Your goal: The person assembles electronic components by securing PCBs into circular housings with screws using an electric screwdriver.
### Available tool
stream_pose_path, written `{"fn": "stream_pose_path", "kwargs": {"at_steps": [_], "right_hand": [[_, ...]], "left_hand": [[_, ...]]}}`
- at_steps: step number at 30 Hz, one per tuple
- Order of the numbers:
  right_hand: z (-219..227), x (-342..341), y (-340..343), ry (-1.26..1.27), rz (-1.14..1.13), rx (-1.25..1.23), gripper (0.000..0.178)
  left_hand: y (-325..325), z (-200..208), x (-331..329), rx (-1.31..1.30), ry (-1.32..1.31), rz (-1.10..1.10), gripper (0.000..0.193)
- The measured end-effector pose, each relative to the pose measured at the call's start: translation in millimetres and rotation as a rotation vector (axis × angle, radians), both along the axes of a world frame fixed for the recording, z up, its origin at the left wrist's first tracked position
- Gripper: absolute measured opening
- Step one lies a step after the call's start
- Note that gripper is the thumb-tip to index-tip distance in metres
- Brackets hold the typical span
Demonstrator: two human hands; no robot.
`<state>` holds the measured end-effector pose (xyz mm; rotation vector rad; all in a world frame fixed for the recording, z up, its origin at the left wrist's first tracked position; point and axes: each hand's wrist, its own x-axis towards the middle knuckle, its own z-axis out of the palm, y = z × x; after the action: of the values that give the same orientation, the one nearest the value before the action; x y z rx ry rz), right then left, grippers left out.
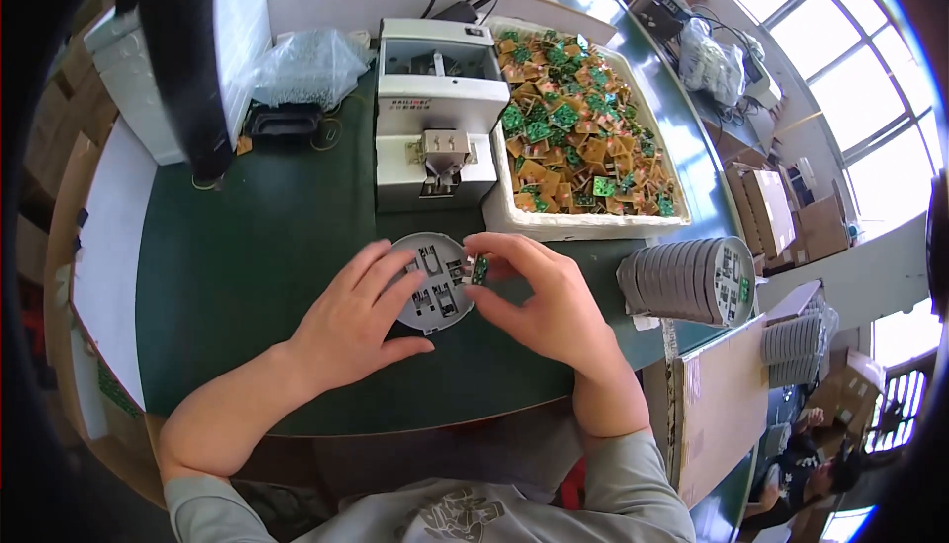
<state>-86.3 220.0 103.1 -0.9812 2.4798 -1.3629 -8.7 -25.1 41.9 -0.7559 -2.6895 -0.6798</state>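
A round grey plastic disc (432, 281) is seen lying on the green desk (257, 247), directly in front of the white machine (438, 113). All positions below are given relative to this disc.

The left hand (356, 321) is laid over the disc's near left edge, fingers spread flat on it and closed on nothing. The right hand (539, 291) is placed at the disc's right edge, with a small green circuit board (479, 268) pinched between thumb and fingertips. The board is held on edge, touching or just above the disc's right rim; which of the two cannot be told.

Behind and to the right of the disc, a white tray (514, 217) is filled with loose green and tan circuit boards (578, 128). Further right, a row of similar grey discs (687, 281) is stacked on edge. Behind and to the left, a clear plastic bag (306, 64) is noted.

Progress is judged as mid-step: the board has been picked up but is not yet seated in the disc. The disc's moulded recesses appear unfilled. The tray is nearly full, so much work is judged to be left.
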Motion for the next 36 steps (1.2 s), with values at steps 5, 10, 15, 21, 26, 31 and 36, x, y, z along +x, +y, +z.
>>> {"fn": "stream_pose_path", "kwargs": {"at_steps": [5,10,15,21,26,31,36], "right_hand": [[-7,0,-1,0.202,0.034,0.128,0.038],[-14,-4,-2,0.266,0.077,0.236,0.038],[-25,-13,0,0.311,0.127,0.272,0.037],[-32,-22,-1,0.240,0.173,0.267,0.034],[-27,-24,4,0.215,0.215,0.219,0.033],[-20,-25,13,0.190,0.284,0.208,0.033],[-22,-27,18,0.188,0.327,0.225,0.032]], "left_hand": [[-1,-1,2,-0.019,-0.002,0.029,0.065],[-3,-2,2,-0.053,-0.020,-0.005,0.062],[-5,-5,1,-0.018,-0.001,-0.018,0.063],[-3,-2,1,0.050,-0.016,-0.018,0.067],[-3,1,1,0.055,-0.033,-0.023,0.066],[-6,1,0,0.076,-0.103,-0.039,0.062],[-9,-3,-6,0.133,-0.095,-0.044,0.052]]}}
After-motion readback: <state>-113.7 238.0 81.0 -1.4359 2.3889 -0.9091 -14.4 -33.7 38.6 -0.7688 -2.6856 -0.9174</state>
